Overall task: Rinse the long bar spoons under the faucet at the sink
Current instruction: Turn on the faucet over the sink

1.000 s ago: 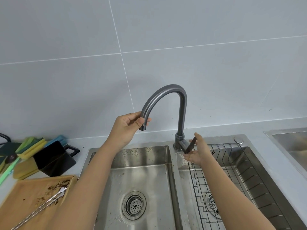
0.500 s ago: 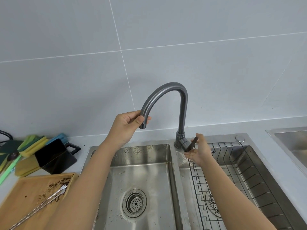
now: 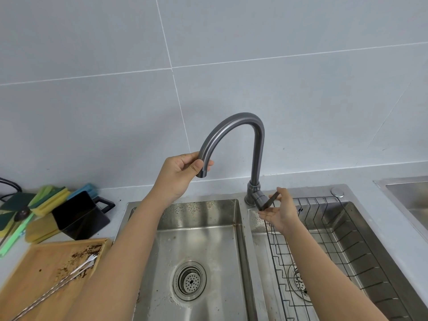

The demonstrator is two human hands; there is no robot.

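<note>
Between the earlier frames and this one almost nothing had moved: both hands had stayed on the faucet (image 3: pixel 240 126), and only the view had shifted a little. The left hand (image 3: pixel 178 174) gripped the down-turned end of the grey gooseneck spout, thumb in front and fingers curled behind it, with the outlet hanging above the left basin (image 3: pixel 196 228). The right hand (image 3: pixel 281 210) was at the lever handle (image 3: pixel 269 201) near the faucet's base, its fingers fairly straight and touching the dark lever rather than wrapped round it; whether the thumb pinched the lever could not be made out. No water showed at the outlet. The long bar spoons (image 3: pixel 58 286), with twisted metal stems and a small fork end, lay on the wooden tray (image 3: pixel 41 265) at the lower left, well apart from both hands and beside the left basin. Brown crumbs were scattered on the tray around the fork end. Behind the tray stood a black container (image 3: pixel 78 216) with a handle, and next to it lay a pile of yellow, green and blue sponges (image 3: pixel 49 196). The left basin was stainless steel with a round drain strainer (image 3: pixel 190 281) at its middle. The right basin held a black wire rack (image 3: pixel 324 239), over which the right forearm reached. Pale grey tiles covered the wall (image 3: pixel 301 89) behind the sink.
</note>
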